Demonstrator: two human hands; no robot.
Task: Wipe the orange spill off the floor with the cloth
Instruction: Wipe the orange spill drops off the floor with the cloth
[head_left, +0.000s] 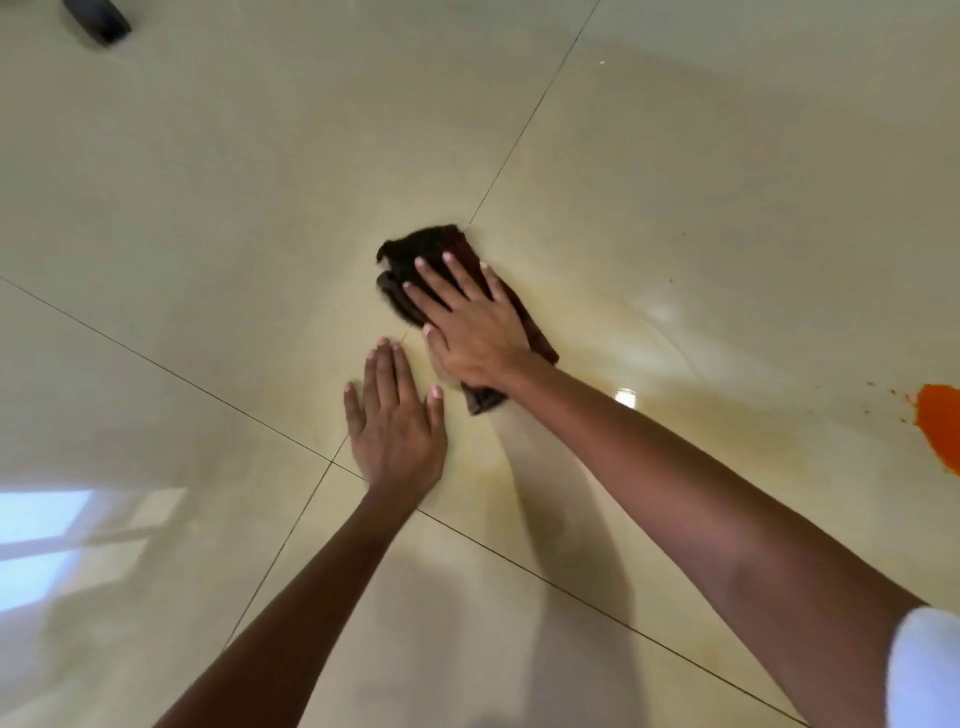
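Observation:
A dark brown cloth lies crumpled on the glossy cream floor tiles near a tile joint. My right hand presses flat on the cloth with its fingers spread and straight. My left hand rests flat on the bare tile just to the left of the cloth, fingers straight. A bright orange spill sits at the far right edge, with small orange specks beside it. A faint yellowish smear streaks the tile between the cloth and the spill.
A dark object lies at the top left corner. A window's reflection shines on the floor at the lower left. A white sleeve shows at the lower right.

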